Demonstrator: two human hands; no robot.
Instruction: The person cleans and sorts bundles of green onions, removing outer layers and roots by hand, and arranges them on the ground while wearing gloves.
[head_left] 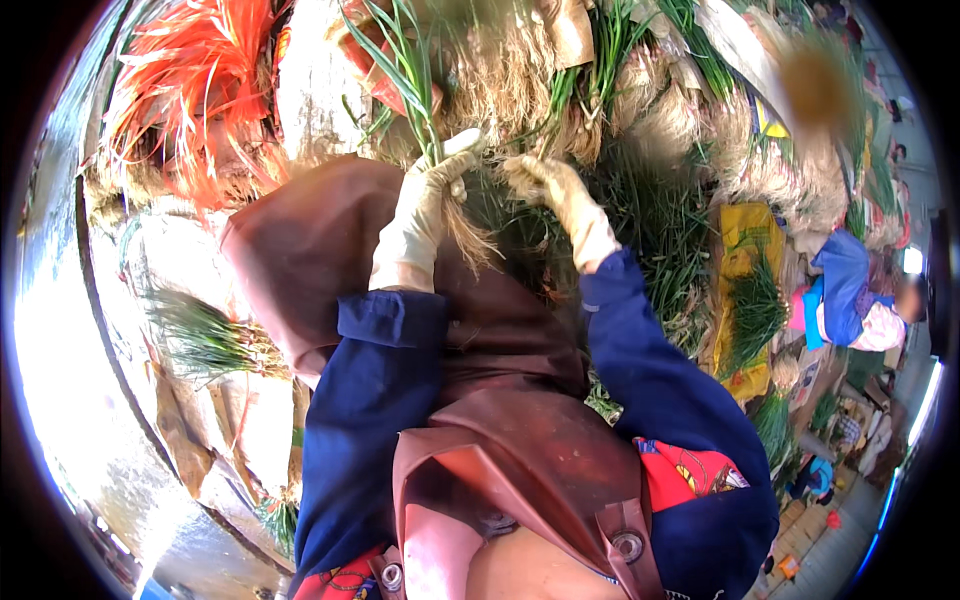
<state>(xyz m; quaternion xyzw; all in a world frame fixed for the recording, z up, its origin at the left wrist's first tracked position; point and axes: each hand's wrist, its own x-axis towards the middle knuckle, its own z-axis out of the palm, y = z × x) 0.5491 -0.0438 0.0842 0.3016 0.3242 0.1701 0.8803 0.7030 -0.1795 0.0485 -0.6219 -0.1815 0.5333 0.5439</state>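
Note:
My left hand (425,195), in a pale glove, is closed around a few spring onions (425,115). Their green leaves point away from me, and their stringy roots (468,232) hang out below the fist. A short gap separates it from my right hand (560,190), gloved too, whose thumb and fingers are pinched together. Thin green stalks and pale roots lie at those fingertips; what they grip, if anything, I cannot make out. Beyond both hands is a large heap of spring onions with tan roots (500,95). Loose green leaves (660,230) are piled beside my right forearm.
A brown apron (330,240) covers my lap. Orange-red plastic strips (195,80) lie at the far left. Bunched spring onions (215,335) rest on the left. On the right are a yellow sack (745,240) with greens on it and a person in blue (845,280) farther off.

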